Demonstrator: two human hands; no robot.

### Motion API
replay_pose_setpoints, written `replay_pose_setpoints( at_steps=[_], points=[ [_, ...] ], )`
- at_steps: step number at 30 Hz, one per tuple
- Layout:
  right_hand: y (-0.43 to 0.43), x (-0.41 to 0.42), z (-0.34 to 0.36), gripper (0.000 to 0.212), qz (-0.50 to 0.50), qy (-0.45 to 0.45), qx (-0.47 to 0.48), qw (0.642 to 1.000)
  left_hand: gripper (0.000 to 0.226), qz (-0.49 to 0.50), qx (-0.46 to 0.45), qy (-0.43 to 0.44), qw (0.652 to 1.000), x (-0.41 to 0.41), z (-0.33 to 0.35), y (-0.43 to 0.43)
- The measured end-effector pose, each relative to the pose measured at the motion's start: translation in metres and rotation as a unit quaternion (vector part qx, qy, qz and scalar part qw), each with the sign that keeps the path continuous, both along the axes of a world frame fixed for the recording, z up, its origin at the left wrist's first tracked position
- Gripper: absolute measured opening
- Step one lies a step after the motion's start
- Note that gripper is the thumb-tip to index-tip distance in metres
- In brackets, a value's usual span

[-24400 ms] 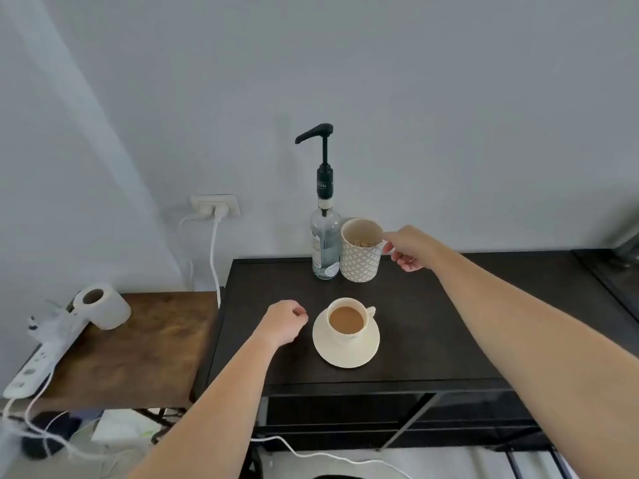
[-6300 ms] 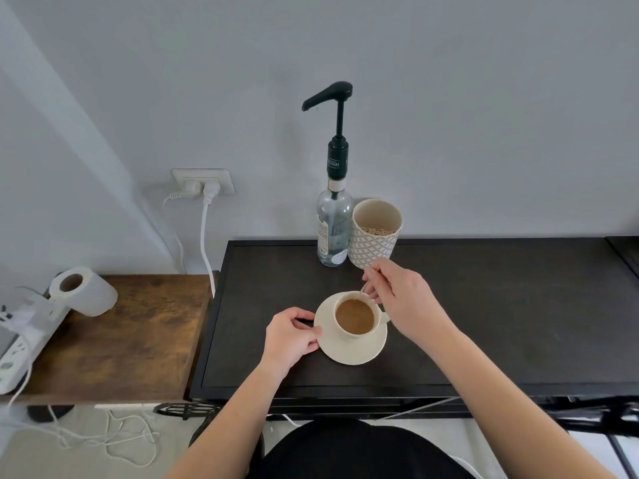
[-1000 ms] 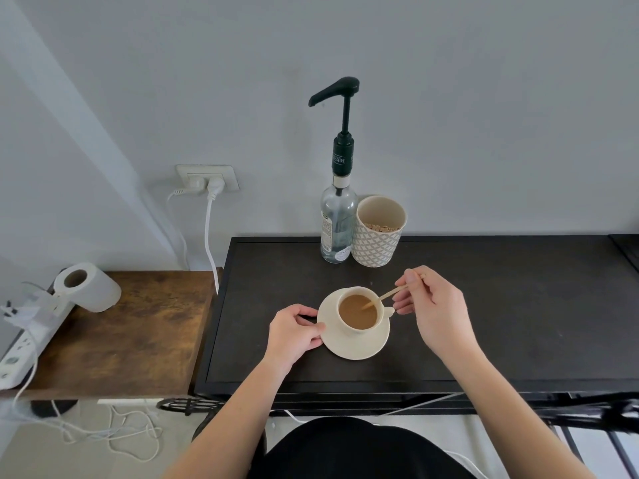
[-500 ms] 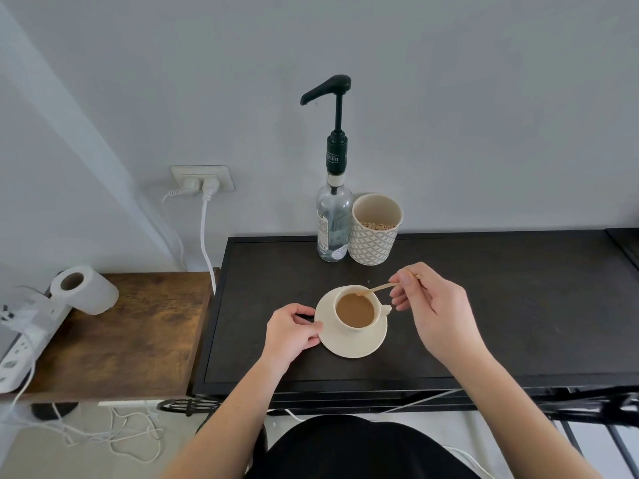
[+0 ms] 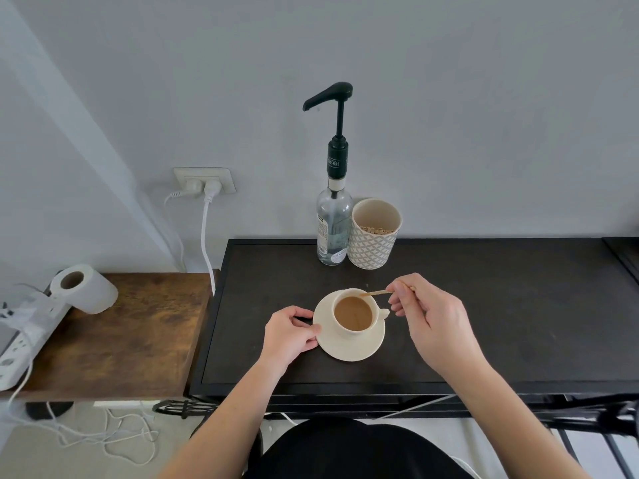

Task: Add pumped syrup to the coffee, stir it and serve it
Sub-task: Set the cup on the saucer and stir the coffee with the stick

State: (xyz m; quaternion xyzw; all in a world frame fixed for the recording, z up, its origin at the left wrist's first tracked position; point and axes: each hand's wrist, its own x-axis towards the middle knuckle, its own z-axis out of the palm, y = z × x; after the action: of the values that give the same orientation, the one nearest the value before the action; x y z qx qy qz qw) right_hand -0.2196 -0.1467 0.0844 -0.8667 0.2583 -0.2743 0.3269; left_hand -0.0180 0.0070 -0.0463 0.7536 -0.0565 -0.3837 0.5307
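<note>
Black rectangular tabletop (image 5: 484, 323): bears every task item.

Cream ceramic cup of light-brown coffee (image 5: 353, 314): upright on a round cream saucer (image 5: 349, 349), near the table's front middle; handle points right.

Thin wooden stir stick (image 5: 375, 292): lies nearly level, slightly tilted, its left tip at the cup's far rim, over the edge of the coffee; whether the tip touches the liquid cannot be told. Its right end pokes out just past the fingers.

Right hand (image 5: 428, 316): pinches the stick between thumb and forefinger, just right of the cup and above its handle; the other fingers curl close beside the handle, contact uncertain. The stick's held part sits at the fingertips, its free length reaching left toward the cup.

Left hand (image 5: 288, 335): grips the saucer's left rim, thumb on top of the edge, fingers curled at its side.

Clear glass syrup bottle with a black pump head (image 5: 333, 216): upright at the table's back edge, spout pointing left, well behind the cup.

White patterned tumbler holding more wooden sticks (image 5: 375, 236): touching or just beside the bottle, on its right.

Brown wooden side table (image 5: 131, 337): left of the black table, carrying a white paper roll (image 5: 84, 288) and a white power strip (image 5: 20, 344).
</note>
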Motion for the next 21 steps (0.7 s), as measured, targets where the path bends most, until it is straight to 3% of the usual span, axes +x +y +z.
replay_pose_setpoints(
  at_steps=[4,8,10,15,21],
  points=[
    [-0.002,0.0,0.0,0.036,-0.025,-0.005,0.044,0.999,0.026,0.001,-0.002,-0.002,1.0,0.0,0.0,0.001],
    [-0.009,0.003,-0.008,0.031,-0.135,-0.056,0.213,0.966,0.026,0.002,-0.005,-0.003,1.0,-0.001,-0.001,0.001],
    [-0.014,0.0,-0.016,0.033,-0.192,-0.094,0.317,0.924,0.026,0.003,-0.007,-0.002,1.0,-0.001,-0.001,0.001],
    [-0.015,-0.011,-0.04,0.029,-0.267,-0.147,0.562,0.769,0.026,0.004,-0.009,-0.001,1.0,0.0,-0.003,0.002],
    [-0.009,-0.016,-0.046,0.026,-0.268,-0.197,0.686,0.647,0.024,0.003,-0.005,-0.01,1.0,-0.002,-0.002,0.001]
  ],
)
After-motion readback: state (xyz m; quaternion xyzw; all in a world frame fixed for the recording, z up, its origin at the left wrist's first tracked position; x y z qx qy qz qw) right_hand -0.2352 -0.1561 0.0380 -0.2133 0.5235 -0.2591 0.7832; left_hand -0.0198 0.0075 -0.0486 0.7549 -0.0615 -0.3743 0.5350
